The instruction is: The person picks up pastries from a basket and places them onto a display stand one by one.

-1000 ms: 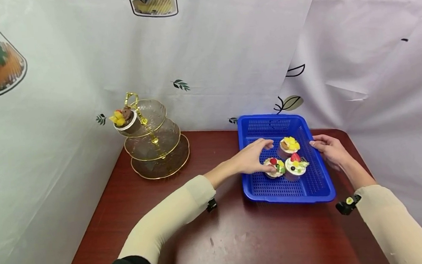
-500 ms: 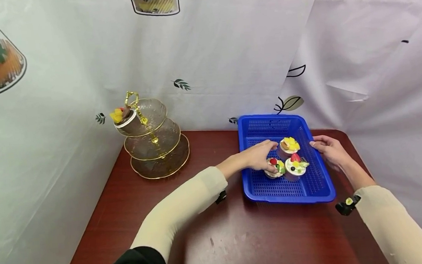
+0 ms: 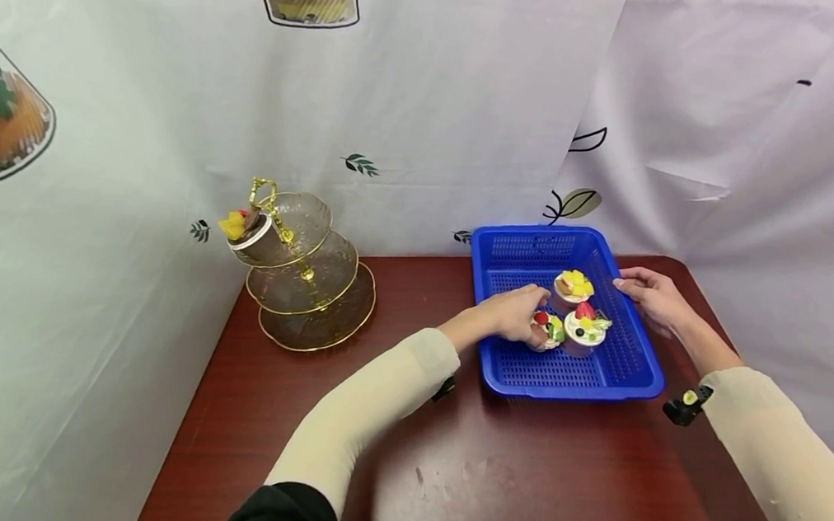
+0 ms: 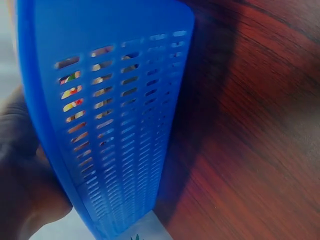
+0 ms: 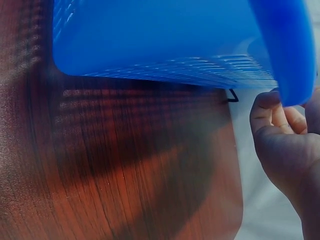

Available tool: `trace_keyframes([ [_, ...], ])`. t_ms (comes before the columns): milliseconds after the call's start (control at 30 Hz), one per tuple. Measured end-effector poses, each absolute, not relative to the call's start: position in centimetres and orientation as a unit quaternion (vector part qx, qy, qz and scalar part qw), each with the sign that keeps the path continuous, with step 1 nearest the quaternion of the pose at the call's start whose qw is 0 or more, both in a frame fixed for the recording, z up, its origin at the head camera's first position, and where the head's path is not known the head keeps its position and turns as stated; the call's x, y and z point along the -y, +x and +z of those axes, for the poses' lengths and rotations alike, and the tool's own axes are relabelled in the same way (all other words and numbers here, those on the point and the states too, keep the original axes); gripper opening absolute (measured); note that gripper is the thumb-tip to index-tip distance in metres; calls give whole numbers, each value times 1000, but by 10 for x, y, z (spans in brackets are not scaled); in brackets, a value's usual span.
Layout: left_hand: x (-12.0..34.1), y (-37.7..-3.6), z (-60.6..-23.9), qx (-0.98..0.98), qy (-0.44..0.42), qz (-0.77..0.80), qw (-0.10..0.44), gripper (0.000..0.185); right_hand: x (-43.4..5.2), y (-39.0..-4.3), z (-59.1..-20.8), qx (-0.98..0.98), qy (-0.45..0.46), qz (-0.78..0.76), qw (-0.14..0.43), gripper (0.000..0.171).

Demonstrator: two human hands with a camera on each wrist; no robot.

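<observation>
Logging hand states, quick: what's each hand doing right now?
Left hand: grips the fruit cupcake inside the blue basket.
Right hand: holds the basket's right rim.
</observation>
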State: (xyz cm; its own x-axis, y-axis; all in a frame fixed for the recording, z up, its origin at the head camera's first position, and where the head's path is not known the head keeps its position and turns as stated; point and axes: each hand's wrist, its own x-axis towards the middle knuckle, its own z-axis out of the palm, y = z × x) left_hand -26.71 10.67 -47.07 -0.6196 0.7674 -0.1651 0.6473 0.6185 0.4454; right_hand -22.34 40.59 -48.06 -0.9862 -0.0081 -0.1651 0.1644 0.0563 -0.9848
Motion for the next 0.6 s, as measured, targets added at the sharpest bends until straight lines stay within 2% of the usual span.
trace_keyframes([
  [233, -111, -266, -472, -892, 394, 147, 164, 96, -406, -223, -480, -710, 49, -700, 59, 19],
  [367, -111, -266, -472, -891, 399, 141, 167, 91, -407, -223, -481, -697, 52, -713, 59, 16],
  [600, -113, -263, -474, -894, 408, 105, 154, 83, -408, -224, -483, -693, 57, -716, 63, 22],
])
